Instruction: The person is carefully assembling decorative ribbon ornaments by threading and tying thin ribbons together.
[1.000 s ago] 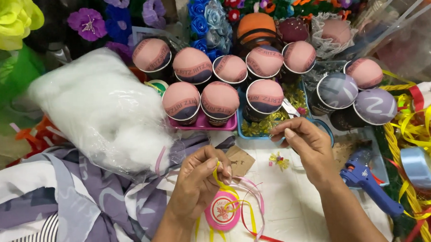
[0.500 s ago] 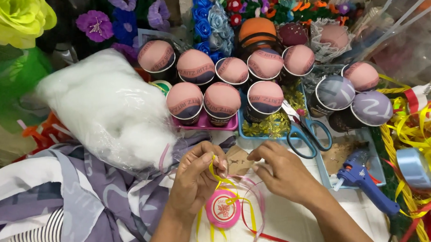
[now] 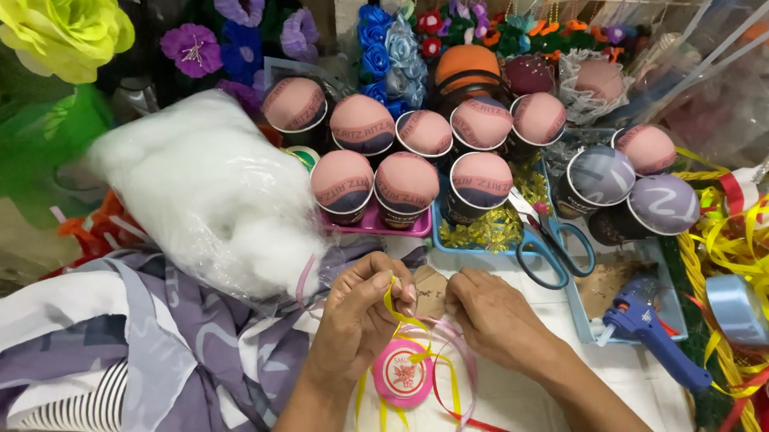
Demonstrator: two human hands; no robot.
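While the left hand (image 3: 359,309) pinches the yellow ribbon (image 3: 398,307) at its upper loop, fingers closed on the strand, keep that pinch firm and steady. Right hand (image 3: 495,311) positioned just beside it at 3 o'clock, knuckles up; fingertips curled under and hidden, so cannot tell whether closed on anything. Ribbon located at centre of view, trailing from the left pinch toward 6 o'clock, across the round pink disc (image 3: 403,374) lying on the white surface (image 3: 535,410), with thin pink ribbon (image 3: 462,361) and red ribbon (image 3: 492,428) strands tangled alongside. For a clean result, probably best to hold one strand taut with the left fingers, separate yellow from pink before pulling, and draw slowly to avoid twisting or creasing. Keep both hands low over the disc so loops stay in sight. Blue-handled scissors (image 3: 553,247) placed at 2 o'clock from the hands, near enough to reach without releasing the pinch. Blue glue gun (image 3: 649,334) at 3 o'clock, nozzle pointing toward the hands; keep trailing ribbon away from it. Bag of white stuffing (image 3: 208,190) at 10 o'clock, dome-topped cups (image 3: 405,184) at 12 o'clock, patterned grey cloth (image 3: 173,358) at 9 o'clock. Loose yellow ribbon pile (image 3: 754,240) well apart at 3 o'clock.
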